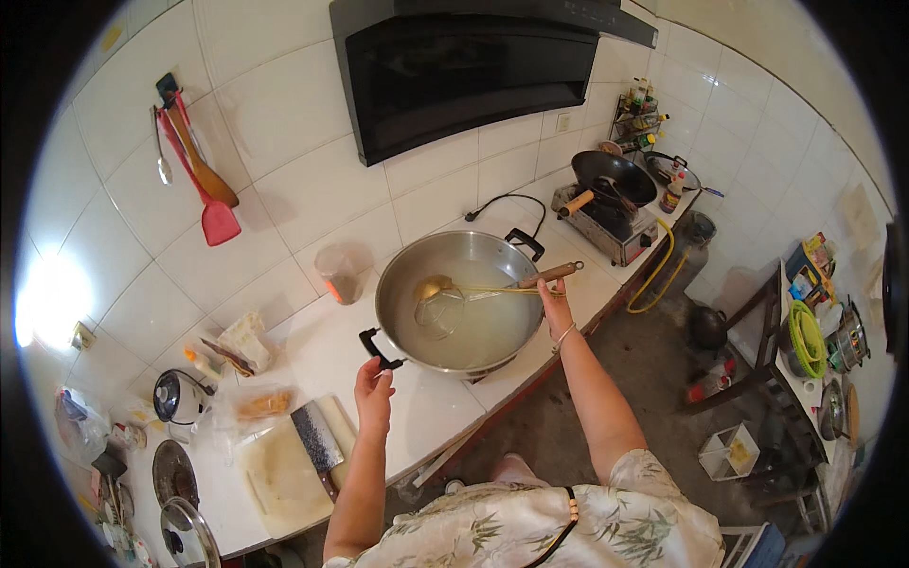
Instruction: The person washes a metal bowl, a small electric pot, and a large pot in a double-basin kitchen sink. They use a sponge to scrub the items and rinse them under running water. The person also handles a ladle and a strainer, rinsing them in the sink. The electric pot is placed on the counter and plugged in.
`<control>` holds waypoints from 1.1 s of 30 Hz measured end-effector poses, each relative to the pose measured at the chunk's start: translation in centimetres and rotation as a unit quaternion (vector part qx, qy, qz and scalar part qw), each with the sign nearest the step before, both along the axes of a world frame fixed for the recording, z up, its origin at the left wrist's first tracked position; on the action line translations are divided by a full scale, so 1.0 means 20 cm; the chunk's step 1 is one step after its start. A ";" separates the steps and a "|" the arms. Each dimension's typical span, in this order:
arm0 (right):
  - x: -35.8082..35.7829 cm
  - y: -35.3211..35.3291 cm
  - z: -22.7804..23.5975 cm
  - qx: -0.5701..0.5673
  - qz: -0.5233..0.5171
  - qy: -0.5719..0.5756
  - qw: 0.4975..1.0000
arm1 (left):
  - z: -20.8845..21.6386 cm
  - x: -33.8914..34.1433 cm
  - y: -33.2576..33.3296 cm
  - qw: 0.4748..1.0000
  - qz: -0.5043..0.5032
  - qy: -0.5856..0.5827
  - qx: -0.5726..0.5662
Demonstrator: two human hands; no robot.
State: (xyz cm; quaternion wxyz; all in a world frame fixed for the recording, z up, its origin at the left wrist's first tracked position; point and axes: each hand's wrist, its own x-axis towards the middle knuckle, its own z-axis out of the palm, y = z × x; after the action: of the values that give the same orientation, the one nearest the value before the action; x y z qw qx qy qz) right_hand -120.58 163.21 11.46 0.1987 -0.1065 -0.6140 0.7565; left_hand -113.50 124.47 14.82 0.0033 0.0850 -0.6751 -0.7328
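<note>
A wide two-handled steel pan (402,331) stands on the counter, with cloudy pale liquid inside. A ladle (434,287) with a golden bowl and a wooden handle leans in it, its handle crossing the right rim. My right hand (554,305) is closed at that rim around thin chopsticks (502,291), beside the ladle's handle. A clear round outline shows in the liquid below the ladle; I cannot make out what it is. Just below the pan's black left handle (381,350) is my left hand (374,396), fingers loosely bent and apart, holding nothing.
Left of the pan are a cleaver (317,440) on a cutting board (275,488), a plastic bag of food (260,404) and a glass lid (189,530). A clear container (338,275) stands behind. A gas stove (611,222) with a black wok (614,177) is at right.
</note>
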 end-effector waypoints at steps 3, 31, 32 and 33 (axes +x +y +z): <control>-0.14 0.11 -0.01 0.028 0.011 0.034 0.999 | -0.02 -0.09 0.06 0.999 0.039 0.002 0.004; 0.14 0.12 0.12 -0.089 0.290 0.018 0.953 | -0.09 -0.19 -0.13 0.950 0.308 0.029 0.035; 0.17 0.12 0.11 -0.078 0.303 0.010 0.950 | -0.09 -0.19 -0.15 0.948 0.315 0.026 0.036; 0.19 0.11 0.11 -0.077 0.320 0.009 0.944 | -0.10 -0.18 -0.18 0.946 0.321 0.022 0.036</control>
State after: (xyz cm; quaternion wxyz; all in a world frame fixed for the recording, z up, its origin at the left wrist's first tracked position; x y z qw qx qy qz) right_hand -116.69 165.38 13.61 -0.0573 0.0879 -0.5541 0.8258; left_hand -117.04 120.91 12.88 0.2501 0.2812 -0.5846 -0.7187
